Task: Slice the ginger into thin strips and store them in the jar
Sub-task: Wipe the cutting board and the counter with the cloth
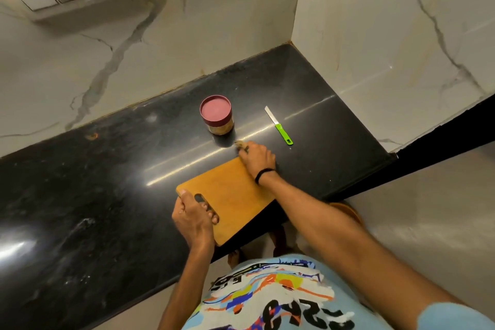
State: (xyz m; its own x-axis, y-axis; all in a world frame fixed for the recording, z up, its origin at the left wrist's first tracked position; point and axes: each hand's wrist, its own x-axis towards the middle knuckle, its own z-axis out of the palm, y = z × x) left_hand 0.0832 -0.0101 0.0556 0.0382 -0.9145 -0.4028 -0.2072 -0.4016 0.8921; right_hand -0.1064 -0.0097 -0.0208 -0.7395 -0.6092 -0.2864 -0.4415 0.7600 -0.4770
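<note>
- A rectangular orange-brown wooden chopping board (227, 195) with a slot handle lies near the middle of the frame, on the front edge of a black polished stone counter (93, 182); its lower corner juts past the counter's edge.
- The left hand (192, 220), lower centre, grips the board's handle end: the thumb lies along the board's edge and the fingers (210, 209) are curled through the slot.
- The right hand (257, 158) rests at the board's far corner, just right of centre, with a black band on its wrist. Its fingers are bunched around a small knobbly beige piece of ginger (240, 145); little of the piece shows past the fingertips, so whether it touches the counter is hard to say.
- A short round clear jar (218, 119) with a dark-pink lid stands upright on the counter, just above the ginger and near it but apart.
- A small knife (278, 125) with a steel blade and bright green handle lies flat to the right of the jar, well clear of both hands, blade pointing to the upper left.
</note>
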